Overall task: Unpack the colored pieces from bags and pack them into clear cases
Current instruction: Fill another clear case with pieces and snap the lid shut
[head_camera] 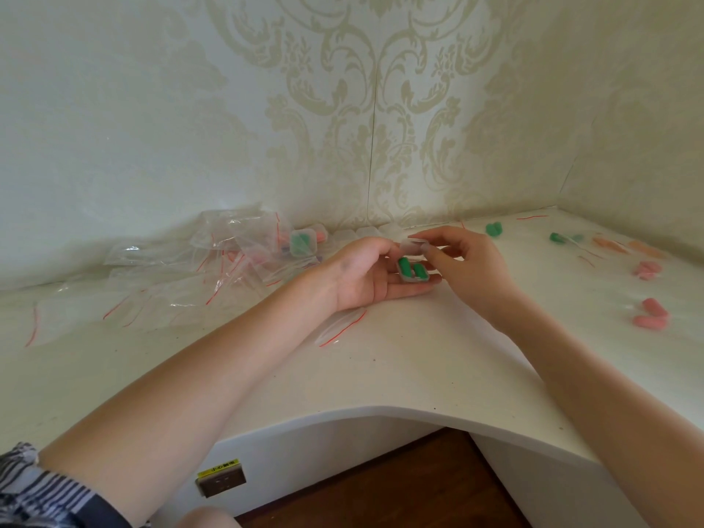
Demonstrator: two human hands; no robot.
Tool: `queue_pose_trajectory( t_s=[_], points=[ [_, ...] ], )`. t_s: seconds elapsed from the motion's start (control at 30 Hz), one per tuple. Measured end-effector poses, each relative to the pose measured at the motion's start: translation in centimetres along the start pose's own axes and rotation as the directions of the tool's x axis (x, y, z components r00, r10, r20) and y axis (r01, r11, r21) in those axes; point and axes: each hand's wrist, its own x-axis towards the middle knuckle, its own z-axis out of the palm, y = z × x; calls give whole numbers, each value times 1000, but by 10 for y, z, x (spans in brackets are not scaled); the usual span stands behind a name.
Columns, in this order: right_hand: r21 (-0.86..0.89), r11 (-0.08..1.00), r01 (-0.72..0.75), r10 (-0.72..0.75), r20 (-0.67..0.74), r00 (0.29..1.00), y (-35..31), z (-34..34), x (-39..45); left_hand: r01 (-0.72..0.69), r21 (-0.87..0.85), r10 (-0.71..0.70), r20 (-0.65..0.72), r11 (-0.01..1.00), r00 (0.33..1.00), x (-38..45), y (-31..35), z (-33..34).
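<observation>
- The small clear plastic case (413, 275) lies on the fingers of the left hand (365, 274), just above the white counter (381, 375), with two green foam pieces (411, 269) side by side in it.
- Its hinged clear lid (416, 246) stands raised; the right hand (463, 261) pinches it between thumb and fingertips.
- To close it well, I judge: check both pieces sit below the rim, swing the lid down squarely, press near the front edge, and let the left fingers brace from beneath.
- Left hand lies palm up, fingers curled loosely around the case; the right arches over from the right.
- Loose pink foam pieces (653, 316) wait on the right, emptied clear red-striped bags (228, 253) on the left.
</observation>
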Motion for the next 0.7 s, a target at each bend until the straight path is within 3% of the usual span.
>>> queue_pose_trajectory(
  t_s=[0.2, 0.7],
  points=[
    [-6, 1000, -6, 6, 1, 1000, 0, 0, 0, 15, -25, -15, 13, 1000, 1000, -1, 2, -1],
    [14, 1000, 6, -6, 29, 1000, -4, 0, -2, -65, 133, 59, 48, 989, 997, -1, 0, 2]
  ],
)
